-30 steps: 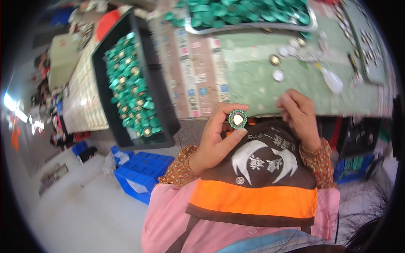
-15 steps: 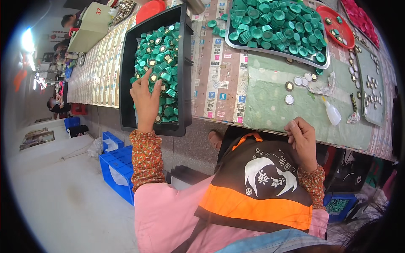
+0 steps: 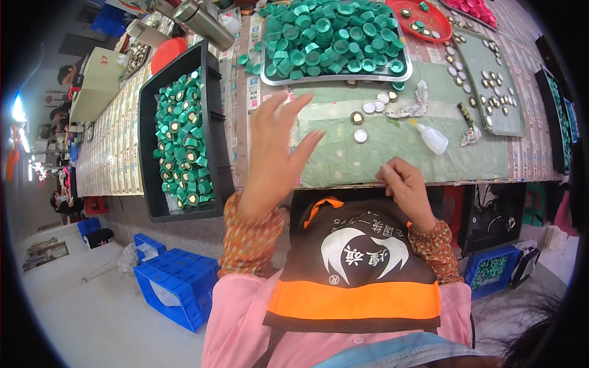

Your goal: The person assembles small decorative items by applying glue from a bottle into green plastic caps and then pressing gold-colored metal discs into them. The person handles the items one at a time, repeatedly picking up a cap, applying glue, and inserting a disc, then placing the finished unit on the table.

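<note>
Hovering with fingers spread and empty, the left hand (image 3: 273, 156) hangs above the near edge of the green mat on the counter (image 3: 392, 153). The small round silver and gold caps (image 3: 360, 135) lie up and to its right, between both hands, no long axis to speak of. The right hand (image 3: 405, 190) rests curled at the mat's edge, its grip hidden. Half a second earlier the left hand reached into the black tray of green caps (image 3: 181, 141).

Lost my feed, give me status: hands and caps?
Left hand open, empty, raised above the green mat. Right hand curled at the mat's near edge. Loose caps ahead, glue bottle beside them.
</note>
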Demonstrator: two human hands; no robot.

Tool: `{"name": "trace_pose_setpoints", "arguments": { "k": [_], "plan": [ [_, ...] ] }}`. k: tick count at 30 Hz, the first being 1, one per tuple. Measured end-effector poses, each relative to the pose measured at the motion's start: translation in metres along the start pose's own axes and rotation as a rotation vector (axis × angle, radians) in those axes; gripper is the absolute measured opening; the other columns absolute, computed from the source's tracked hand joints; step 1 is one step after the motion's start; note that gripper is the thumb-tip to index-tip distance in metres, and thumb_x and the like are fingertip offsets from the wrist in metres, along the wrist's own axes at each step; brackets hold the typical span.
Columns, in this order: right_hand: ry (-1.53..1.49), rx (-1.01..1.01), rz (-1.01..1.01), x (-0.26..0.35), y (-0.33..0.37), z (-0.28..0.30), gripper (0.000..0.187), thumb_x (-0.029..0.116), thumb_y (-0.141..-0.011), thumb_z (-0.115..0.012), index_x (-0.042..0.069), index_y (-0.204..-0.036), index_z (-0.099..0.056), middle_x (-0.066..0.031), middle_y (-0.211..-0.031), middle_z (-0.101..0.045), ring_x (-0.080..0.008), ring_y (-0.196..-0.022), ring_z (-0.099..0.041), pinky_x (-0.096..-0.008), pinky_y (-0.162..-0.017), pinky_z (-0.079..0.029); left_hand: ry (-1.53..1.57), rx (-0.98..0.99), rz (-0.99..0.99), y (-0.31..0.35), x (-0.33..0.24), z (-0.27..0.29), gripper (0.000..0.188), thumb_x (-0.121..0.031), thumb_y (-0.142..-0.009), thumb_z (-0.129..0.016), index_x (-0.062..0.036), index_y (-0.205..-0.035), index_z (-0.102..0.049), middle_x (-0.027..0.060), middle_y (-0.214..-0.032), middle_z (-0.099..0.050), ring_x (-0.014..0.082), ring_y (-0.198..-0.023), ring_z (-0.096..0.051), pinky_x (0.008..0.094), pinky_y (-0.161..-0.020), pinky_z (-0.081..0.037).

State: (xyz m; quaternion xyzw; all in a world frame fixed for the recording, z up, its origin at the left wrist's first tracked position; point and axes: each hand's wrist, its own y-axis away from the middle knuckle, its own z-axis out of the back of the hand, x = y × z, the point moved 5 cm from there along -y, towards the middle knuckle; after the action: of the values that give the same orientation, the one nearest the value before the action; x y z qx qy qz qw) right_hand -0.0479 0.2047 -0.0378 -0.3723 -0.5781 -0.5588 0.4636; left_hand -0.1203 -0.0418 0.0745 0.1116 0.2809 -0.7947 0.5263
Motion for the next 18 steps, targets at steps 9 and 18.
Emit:
{"name": "trace_pose_setpoints", "arguments": {
  "k": [9, 18],
  "plan": [
    [0.186, -0.025, 0.168, 0.001, 0.007, 0.010, 0.020, 0.013, -0.097, -0.065, -0.003, -0.086, -0.062, -0.0130, -0.074, -0.056, -0.0207, -0.065, -0.052, -0.0347, -0.061, -0.043, -0.288, -0.117, -0.022, -0.202, 0.055, -0.090, 0.074, -0.069, -0.087, -0.067, -0.0323, -0.148, -0.049, 0.0268, -0.162, -0.025, 0.0520, -0.147, -0.024, 0.0614, -0.116, -0.028],
    [0.232, -0.043, 0.234, 0.013, -0.009, 0.019, 0.020, 0.013, -0.096, -0.065, -0.004, -0.086, -0.061, -0.0153, -0.076, -0.057, -0.0265, -0.065, -0.053, -0.0373, -0.062, -0.043, -0.091, 0.043, -0.053, -0.226, 0.111, -0.113, 0.065, -0.068, -0.081, -0.072, -0.0297, -0.132, -0.061, 0.0168, -0.142, -0.047, 0.0437, -0.135, -0.045, 0.0654, -0.099, -0.042]
  ]
}}
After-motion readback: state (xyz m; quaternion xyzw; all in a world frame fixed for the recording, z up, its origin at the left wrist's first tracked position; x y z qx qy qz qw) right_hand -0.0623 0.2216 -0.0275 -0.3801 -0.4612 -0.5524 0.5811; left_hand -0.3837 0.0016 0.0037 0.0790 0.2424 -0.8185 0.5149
